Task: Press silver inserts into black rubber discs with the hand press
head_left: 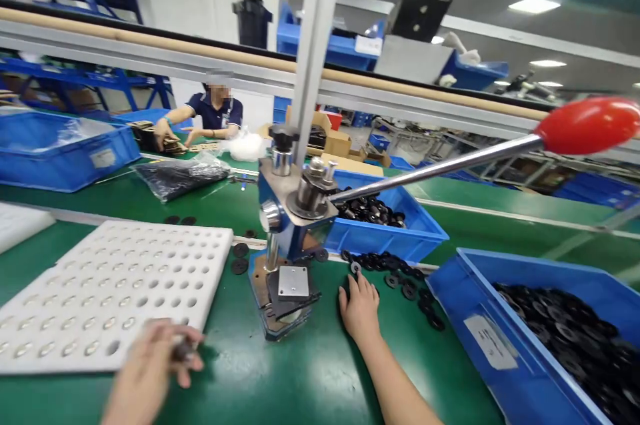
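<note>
My left hand, smeared by motion, is closed on a small dark cylindrical part over the front right corner of a white foam tray. The tray has rows of round holes, many filled with shiny round-ended pieces. My right hand lies palm down on the green table, fingers apart, at a line of black discs. A dark edge shows beneath its fingers; whether they grip it is hidden. Between my hands stands a blue hand press with a square metal plate on its base and a red-knobbed lever.
A blue bin heaped with black discs stands at the right. Another blue bin with dark parts is behind the press. A plastic bag and a blue bin lie farther left. Across the table a person handles flat pieces.
</note>
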`<state>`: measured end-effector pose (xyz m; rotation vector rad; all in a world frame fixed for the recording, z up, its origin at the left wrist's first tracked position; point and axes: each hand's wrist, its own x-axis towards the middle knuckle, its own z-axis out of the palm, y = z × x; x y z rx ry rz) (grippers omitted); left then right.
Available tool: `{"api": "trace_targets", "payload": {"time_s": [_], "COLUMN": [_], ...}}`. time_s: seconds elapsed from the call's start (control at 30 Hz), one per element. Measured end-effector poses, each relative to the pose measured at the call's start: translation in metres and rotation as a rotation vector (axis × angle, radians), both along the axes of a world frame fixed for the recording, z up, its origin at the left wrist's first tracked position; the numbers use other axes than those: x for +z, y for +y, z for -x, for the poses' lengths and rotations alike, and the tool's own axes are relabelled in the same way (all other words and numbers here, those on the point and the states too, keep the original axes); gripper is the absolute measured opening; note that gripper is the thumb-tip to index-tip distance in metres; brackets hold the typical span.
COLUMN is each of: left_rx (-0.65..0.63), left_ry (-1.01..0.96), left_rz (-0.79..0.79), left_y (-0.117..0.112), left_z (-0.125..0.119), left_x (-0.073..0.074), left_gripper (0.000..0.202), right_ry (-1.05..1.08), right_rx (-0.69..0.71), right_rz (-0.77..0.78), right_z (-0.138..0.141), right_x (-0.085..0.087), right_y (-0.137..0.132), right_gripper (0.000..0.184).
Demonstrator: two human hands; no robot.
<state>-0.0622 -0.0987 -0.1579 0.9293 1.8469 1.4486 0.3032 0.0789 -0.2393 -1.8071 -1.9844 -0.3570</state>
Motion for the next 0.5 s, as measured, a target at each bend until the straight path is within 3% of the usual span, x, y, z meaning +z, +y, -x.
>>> {"api": "trace_targets", "payload": {"time_s": [0.07, 0.13, 0.17, 0.3, 0.5], "left_rx": [-0.375, -0.636, -0.708, -0.775, -0.769], "left_ry": [-0.216, -0.302, -0.324, -0.35, -0.348], "left_rz": [0.067, 0.104, 0.11, 0.117, 0.102], "left_y": [0.013, 0.028, 0.034, 0.041, 0.04], "left_z": [-0.037, -0.063, -0.071, -0.082, -0.072], "left_x": [-0.006, -0.01, -0.012, -0.023, -0.033], "left_gripper": [0.052, 0.052, 0.053, 0.057, 0.055], "right_ry": [0.014, 0.021, 0.021, -0.01, -0.043], "right_rx": [0.027, 0.042, 0.04, -0.016, -0.111], "right_rz": [-0.009, -0.011, -0.008, 0.027, 0.122], "right_z": [-0.001, -0.001, 0.0, -0.002, -0.006], "right_x": [0.0, 0.001, 0.002, 0.006, 0.015], "right_y": [0.002, 0.004, 0.004, -0.003, -0.005], "right_gripper": [0.049, 0.05, 0.05, 0.047, 0.048]}}
